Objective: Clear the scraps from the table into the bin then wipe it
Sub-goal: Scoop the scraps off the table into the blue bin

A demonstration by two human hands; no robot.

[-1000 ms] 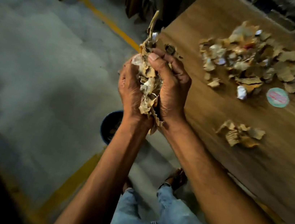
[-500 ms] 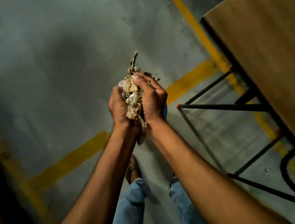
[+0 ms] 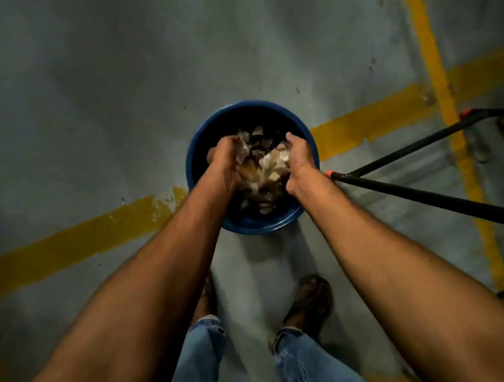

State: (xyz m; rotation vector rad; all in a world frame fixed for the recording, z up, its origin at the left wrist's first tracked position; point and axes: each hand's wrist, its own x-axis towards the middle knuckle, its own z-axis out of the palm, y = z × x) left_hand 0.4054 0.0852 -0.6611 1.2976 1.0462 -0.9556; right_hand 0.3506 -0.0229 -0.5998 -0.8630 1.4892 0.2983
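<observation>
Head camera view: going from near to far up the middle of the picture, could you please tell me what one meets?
Jeans legs → sandalled right foot → blue bin near rim → scraps between the left hand and right hand → bin's far rim → grey floor.

Bare grey floor (image 3: pixel 101 56) open from nine through twelve o'clock of the blue bin (image 3: pixel 207 132), black table legs (image 3: pixel 421 195) crossing close at three o'clock, feet (image 3: pixel 309 302) near at six o'clock, bin mouth crowded by both hands and scraps (image 3: pixel 263 166)
</observation>
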